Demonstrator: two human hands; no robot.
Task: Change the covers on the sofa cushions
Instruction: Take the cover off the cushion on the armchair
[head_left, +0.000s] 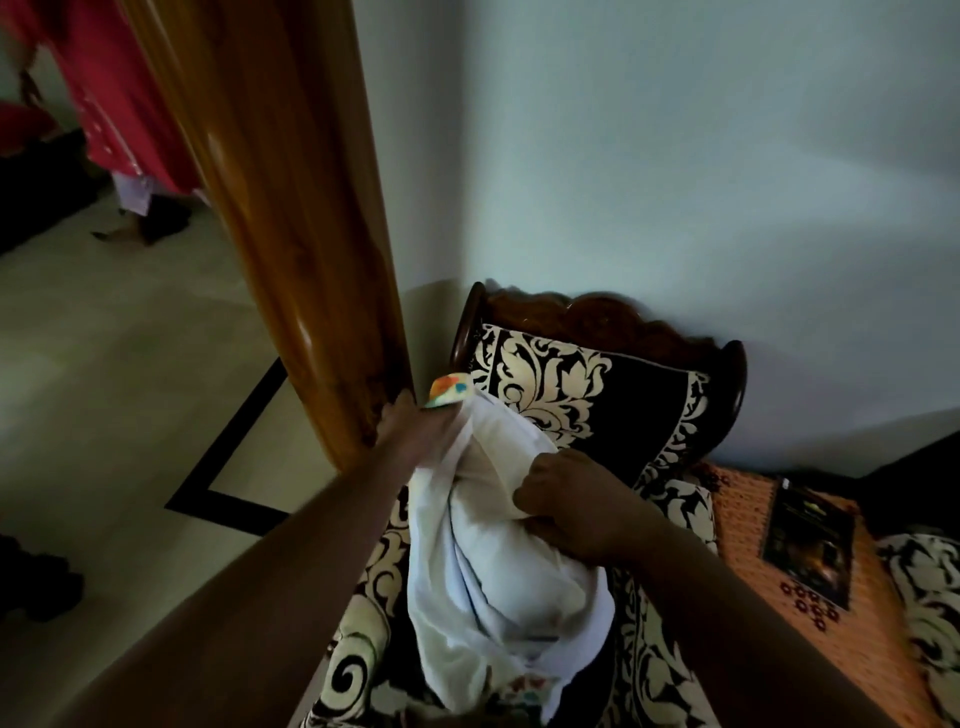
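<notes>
No readable text, labels, brands or numbers anywhere. Only candidate: dark book or booklet (810, 545) on the orange patterned cloth (748, 525) at about 4 o'clock; its cover shows faint yellowish marks, too dark and blurred to read. Sofa upholstery (587, 395) carries floral print only, no lettering.

Two bare forearms, no sleeves, left hand (415, 431), right hand (566, 504)
</notes>
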